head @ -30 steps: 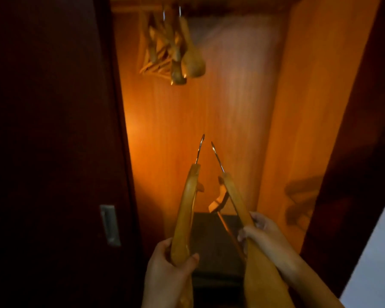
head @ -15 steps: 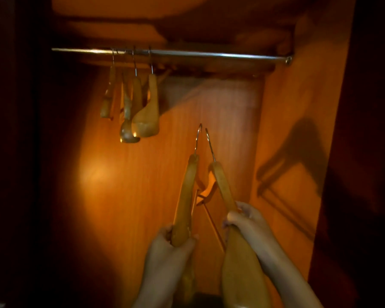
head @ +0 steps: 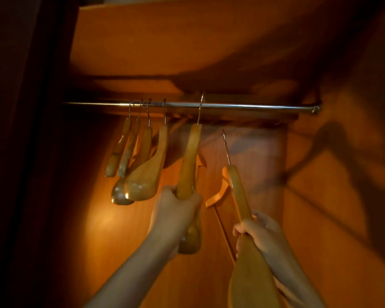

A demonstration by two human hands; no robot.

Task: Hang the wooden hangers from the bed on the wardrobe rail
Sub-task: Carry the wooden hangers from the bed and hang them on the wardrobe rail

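A metal wardrobe rail (head: 242, 106) runs across the upper middle. Several wooden hangers (head: 142, 165) hang from its left part. My left hand (head: 176, 210) grips a wooden hanger (head: 190, 156) by its arm, and that hanger's hook sits over the rail, right of the hung group. My right hand (head: 258, 232) grips a second wooden hanger (head: 238, 190) lower and to the right; its hook points up and stays below the rail, touching nothing.
The wardrobe's orange wooden back panel (head: 253, 165) and right side wall (head: 333, 207) close in the space. A shelf board (head: 165, 41) lies above the rail. A dark door (head: 20, 152) stands on the left. The rail's right half carries nothing.
Both hands rose toward the rail. The left hand's hanger went up and its hook now lies over the rail; the right hand's hanger moved up and apart to the right.
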